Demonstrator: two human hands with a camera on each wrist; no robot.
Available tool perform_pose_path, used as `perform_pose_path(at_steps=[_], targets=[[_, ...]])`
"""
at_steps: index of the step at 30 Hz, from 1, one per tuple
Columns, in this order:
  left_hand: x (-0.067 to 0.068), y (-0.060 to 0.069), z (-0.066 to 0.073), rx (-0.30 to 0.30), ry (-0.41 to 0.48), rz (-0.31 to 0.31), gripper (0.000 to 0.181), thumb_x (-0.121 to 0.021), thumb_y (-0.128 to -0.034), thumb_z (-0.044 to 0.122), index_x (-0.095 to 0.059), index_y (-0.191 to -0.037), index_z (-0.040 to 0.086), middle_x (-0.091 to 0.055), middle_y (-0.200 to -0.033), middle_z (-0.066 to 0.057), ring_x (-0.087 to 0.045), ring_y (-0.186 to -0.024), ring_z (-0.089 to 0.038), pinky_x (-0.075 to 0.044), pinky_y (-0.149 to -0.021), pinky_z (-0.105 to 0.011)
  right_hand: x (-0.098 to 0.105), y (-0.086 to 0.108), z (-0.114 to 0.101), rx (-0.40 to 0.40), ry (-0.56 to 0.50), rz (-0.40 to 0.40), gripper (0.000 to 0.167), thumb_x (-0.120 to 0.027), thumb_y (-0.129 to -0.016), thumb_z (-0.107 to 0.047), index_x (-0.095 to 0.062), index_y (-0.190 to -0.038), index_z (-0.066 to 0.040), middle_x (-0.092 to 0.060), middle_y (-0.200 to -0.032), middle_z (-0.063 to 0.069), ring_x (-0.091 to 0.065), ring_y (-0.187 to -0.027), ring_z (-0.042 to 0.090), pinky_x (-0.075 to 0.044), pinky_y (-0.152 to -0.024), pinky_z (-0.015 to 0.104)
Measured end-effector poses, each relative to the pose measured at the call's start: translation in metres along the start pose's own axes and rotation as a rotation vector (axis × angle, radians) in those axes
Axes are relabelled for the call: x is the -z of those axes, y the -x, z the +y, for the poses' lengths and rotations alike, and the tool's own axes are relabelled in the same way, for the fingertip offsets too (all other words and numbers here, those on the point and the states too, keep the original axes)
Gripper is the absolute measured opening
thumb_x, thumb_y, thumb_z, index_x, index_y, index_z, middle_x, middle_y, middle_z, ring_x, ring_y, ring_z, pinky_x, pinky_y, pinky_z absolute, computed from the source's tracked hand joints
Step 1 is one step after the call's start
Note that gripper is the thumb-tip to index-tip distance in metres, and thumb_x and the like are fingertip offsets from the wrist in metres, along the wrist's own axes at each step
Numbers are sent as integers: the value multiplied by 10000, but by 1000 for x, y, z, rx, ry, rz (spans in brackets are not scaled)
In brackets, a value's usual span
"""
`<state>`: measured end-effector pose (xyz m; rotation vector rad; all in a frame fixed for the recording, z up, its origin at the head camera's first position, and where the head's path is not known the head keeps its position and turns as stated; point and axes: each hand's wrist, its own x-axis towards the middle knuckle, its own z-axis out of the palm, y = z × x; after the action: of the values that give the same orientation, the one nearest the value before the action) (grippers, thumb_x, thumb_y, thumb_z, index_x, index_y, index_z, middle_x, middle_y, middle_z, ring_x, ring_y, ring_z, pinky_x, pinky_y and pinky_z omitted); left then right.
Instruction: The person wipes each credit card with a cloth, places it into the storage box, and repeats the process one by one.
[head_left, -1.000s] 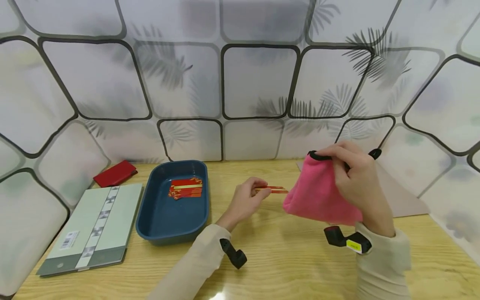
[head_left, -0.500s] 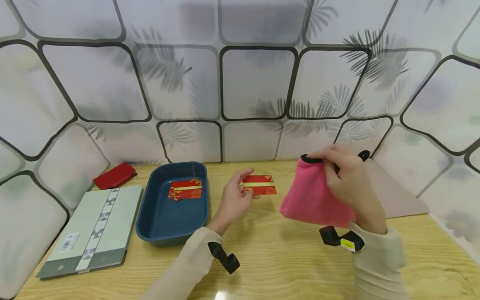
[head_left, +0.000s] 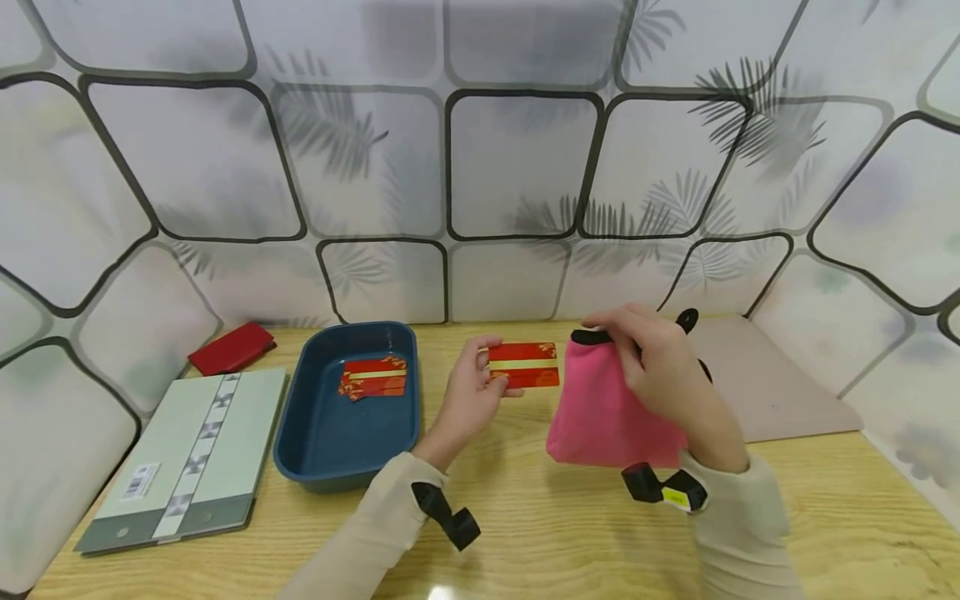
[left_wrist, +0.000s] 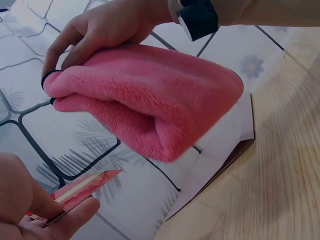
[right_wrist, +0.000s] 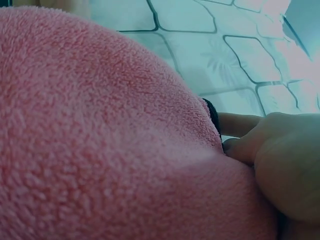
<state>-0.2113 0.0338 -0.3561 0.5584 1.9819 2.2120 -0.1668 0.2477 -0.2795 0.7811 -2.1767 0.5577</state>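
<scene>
My left hand point(head_left: 467, 402) pinches a red card with a gold band point(head_left: 522, 365) between thumb and fingers, its printed face turned to the head camera. Just right of the card, my right hand point(head_left: 663, 371) grips a pink fleece cloth point(head_left: 603, 417) by its black-edged top. In the left wrist view the fleece point(left_wrist: 155, 90) appears folded over, with a gap between its layers. Fleece fills much of the right wrist view, where thumb and finger pinch the black edging point(right_wrist: 212, 114). More red cards point(head_left: 372, 377) lie in a blue tray point(head_left: 345, 462).
Left of the tray lies a pale green folder point(head_left: 172, 450) with a patterned strip. Behind it rests a dark red wallet-like item point(head_left: 232, 348). A flat pale pinkish board point(head_left: 772, 383) lies at the right. A patterned fabric wall point(head_left: 517, 167) stands behind the wooden table point(head_left: 547, 533).
My left hand has drawn back slightly leftward and turned the card from edge-on to face-on. My right hand has brought the pink fleece leftward and slightly down, closer to the card.
</scene>
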Motion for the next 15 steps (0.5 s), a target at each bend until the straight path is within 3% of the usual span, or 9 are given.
perform_pose_path(at_steps=[5,10,15], targets=[[0,1,3,-11,44,-33,479,-401,-896,-215,-347,-1340,-44,-505,-1335,-286,-583,-1141,-418,-584,-805,-418,-9,-1,-4,-1,0,-35,253,-584,-832,150,-688,-989,-18,-687,-948,91,-639,-906,227,-477,-857,282],[-2,4,7,-27,59,-84,457,-345,-897,-208,-329,-1335,-77,-499,-1315,-318,-579,-1135,-434,-555,-873,-445,-17,0,-6,-2,-14,-74,239,-588,-837,142,-683,-935,-54,-669,-907,46,-632,-869,188,-500,-817,299],[-3,9,11,-39,91,-159,454,-340,-918,-185,-301,-1354,-66,-493,-1326,-312,-606,-1095,-420,-563,-857,-440,-24,1,-10,-3,-29,-83,255,-583,-838,152,-682,-905,-74,-640,-869,29,-621,-836,179,-529,-763,329]])
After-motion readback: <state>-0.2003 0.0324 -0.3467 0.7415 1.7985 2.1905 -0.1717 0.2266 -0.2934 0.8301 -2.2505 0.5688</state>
